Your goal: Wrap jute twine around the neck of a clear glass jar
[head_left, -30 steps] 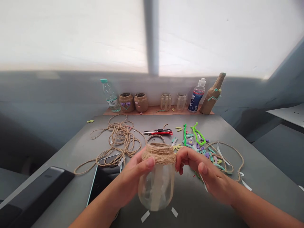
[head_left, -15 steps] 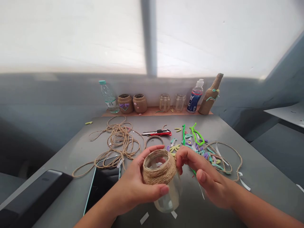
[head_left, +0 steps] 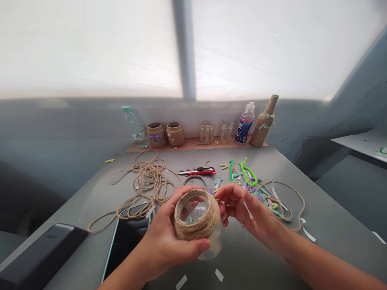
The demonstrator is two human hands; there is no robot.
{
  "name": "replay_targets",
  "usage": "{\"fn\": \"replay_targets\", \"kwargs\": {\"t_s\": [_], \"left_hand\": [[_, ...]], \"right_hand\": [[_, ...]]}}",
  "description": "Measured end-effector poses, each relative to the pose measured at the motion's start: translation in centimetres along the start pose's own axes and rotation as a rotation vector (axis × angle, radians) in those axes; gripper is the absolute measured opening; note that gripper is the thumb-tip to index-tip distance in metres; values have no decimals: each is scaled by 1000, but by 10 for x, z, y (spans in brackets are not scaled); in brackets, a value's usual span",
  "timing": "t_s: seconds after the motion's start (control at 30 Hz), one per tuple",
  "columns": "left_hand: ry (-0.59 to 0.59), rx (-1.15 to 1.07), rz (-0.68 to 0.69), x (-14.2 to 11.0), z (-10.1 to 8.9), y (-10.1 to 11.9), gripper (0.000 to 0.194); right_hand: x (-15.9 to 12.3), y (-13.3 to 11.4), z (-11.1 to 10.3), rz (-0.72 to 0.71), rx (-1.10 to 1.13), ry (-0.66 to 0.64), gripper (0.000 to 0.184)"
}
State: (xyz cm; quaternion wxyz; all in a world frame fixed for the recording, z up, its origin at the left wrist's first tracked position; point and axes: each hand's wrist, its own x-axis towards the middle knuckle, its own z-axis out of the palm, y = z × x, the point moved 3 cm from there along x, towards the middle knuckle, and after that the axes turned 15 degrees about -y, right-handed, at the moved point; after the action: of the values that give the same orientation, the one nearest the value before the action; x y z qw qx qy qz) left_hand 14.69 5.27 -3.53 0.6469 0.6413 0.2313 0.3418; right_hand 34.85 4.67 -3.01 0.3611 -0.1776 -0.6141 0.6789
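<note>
A clear glass jar [head_left: 213, 241] with twine [head_left: 198, 227] wound around its neck is held above the table, tilted so its mouth partly faces me. My left hand [head_left: 173, 233] wraps the jar from the left, thumb across the front below the winding. At the jar's right side, my right hand [head_left: 244, 205] has its fingers closed on a short stretch of twine coming off the winding. A white strip shows against that hand's palm. Most of the fingertips are hidden behind the jar and the hand itself.
Tangled twine [head_left: 151, 177] lies left, partly over a tablet-like device [head_left: 127, 241]. A utility knife [head_left: 198, 171] and a tape ring [head_left: 195, 179] lie ahead. Pipe-cleaner pieces [head_left: 249, 177] scatter right. Wrapped jars [head_left: 157, 139], glass jars [head_left: 207, 133] and bottles [head_left: 262, 129] line the back.
My right hand's fingers have closed in beside the winding. The jar has risen slightly and tipped further toward me, still in my left hand. The whole view has shifted a little.
</note>
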Motion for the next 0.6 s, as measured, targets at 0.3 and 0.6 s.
{"fn": "replay_targets", "kwargs": {"t_s": [0.3, 0.6], "left_hand": [[0, 18, -63, 0, 2, -2, 75], [-16, 407, -83, -4, 5, 10, 82]], "right_hand": [[1, 0, -2, -16, -13, 18, 59], [-8, -10, 1, -21, -324, 17, 54]]}}
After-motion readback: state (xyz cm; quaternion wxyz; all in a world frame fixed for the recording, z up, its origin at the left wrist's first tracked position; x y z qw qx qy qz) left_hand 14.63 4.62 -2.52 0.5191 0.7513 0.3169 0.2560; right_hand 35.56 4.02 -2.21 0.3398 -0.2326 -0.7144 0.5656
